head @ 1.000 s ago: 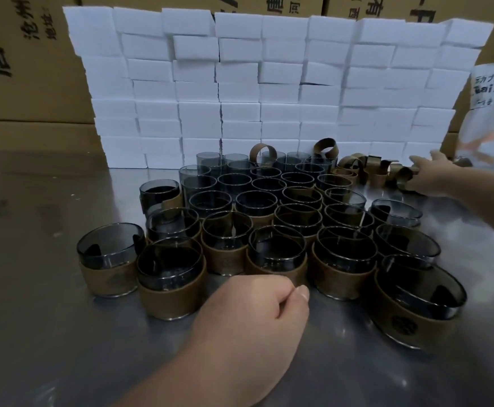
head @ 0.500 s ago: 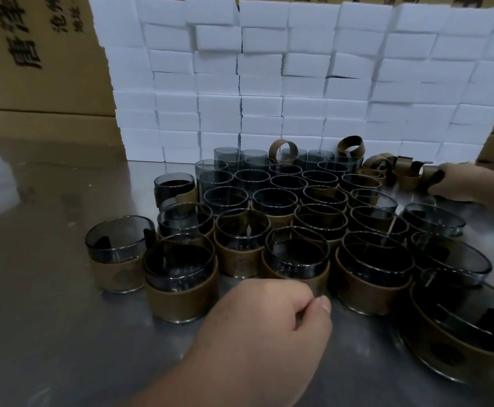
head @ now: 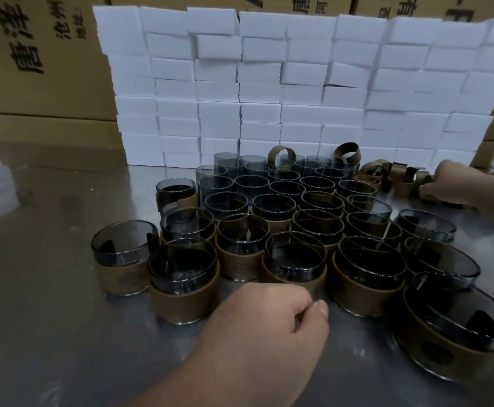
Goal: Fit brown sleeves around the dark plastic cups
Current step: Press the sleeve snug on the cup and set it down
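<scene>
Left hand (head: 263, 327), a closed fist, lies lower centre before sleeved cups (head: 295, 268); right hand (head: 451, 186) touches loose sleeves (head: 405, 182) at right, grip unclear.

Dull, reflective grey metal tabletop (head: 48, 289), walled along its far edge by a tall stack of white rectangular foam blocks (head: 298, 83), with large brown cardboard cartons (head: 43, 54) printed in black characters behind, under soft even light.
</scene>
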